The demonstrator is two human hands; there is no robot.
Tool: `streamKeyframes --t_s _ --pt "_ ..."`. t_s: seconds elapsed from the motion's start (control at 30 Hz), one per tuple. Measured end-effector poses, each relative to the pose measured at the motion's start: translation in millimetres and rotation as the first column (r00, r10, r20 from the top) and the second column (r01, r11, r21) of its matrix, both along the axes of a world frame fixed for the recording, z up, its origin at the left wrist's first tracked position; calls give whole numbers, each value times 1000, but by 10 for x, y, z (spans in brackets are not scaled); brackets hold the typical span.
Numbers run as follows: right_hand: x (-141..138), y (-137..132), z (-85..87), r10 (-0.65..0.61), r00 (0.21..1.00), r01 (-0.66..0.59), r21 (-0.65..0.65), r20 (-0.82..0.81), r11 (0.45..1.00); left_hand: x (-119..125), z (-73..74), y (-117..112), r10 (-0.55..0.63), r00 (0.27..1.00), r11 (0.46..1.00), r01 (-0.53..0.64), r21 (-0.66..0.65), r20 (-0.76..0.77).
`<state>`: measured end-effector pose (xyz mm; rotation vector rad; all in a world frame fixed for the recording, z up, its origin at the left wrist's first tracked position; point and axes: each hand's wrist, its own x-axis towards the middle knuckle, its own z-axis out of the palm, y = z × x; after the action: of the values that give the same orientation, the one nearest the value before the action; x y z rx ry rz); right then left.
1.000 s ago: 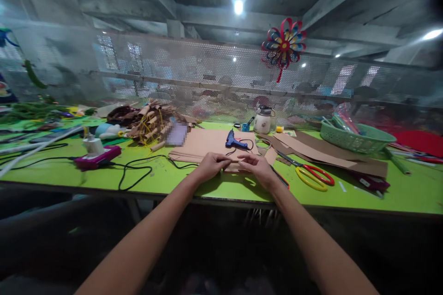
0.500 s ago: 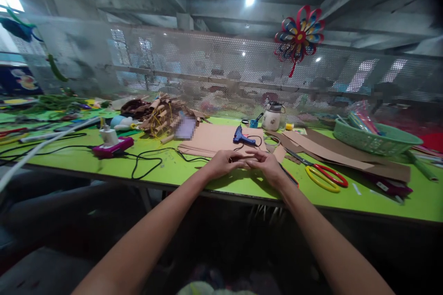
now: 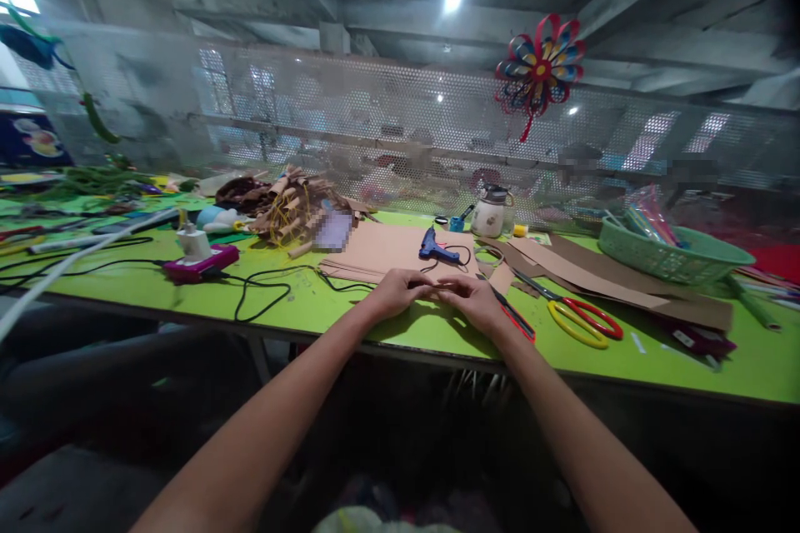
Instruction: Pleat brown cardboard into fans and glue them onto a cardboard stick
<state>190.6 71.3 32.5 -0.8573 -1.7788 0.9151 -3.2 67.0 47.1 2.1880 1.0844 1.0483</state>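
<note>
My left hand (image 3: 400, 293) and my right hand (image 3: 470, 300) meet fingertip to fingertip over the front of the green table (image 3: 337, 312). Both are closed in a pinch; whatever sits between the fingers is too small and hidden to name. Just beyond them a blue glue gun (image 3: 438, 247) lies on a stack of tan paper sheets (image 3: 375, 246). Beside my right wrist is a red and black cutter knife (image 3: 517, 319). Farther right, scissors (image 3: 578, 318) with one yellow and one red handle rest on the table.
On the left stand a purple power strip (image 3: 200, 264) with a black cord and a bundle of brown paper rolls (image 3: 291, 204). At the back is a white jar (image 3: 489, 214). Brown paper strips (image 3: 587, 271) and a green basket (image 3: 675, 254) lie right. A paper flower (image 3: 541, 71) hangs above.
My hands have drawn slightly closer together, the right fingers now lower and flatter. More of the cutter knife shows beside my right wrist. The view has shifted slightly.
</note>
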Motion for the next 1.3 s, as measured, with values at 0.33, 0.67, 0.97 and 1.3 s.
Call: streamKeyframes --t_s 0.33,0.67,0.97,1.3 --pt "26 -11 6 -88 985 66 150 150 986 -24 18 2 33 997 999 -34 -15 -69" --pt "32 12 -40 -50 991 54 -24 121 998 -34 22 -1 1 993 999 -6 -39 -119" --pt "-34 -57 -19 -123 972 17 459 203 888 -34 32 14 8 998 997 -13 -76 -65" --pt "-17 -43 -4 -116 984 53 395 138 917 -26 59 -26 -140 985 948 162 -275 99"
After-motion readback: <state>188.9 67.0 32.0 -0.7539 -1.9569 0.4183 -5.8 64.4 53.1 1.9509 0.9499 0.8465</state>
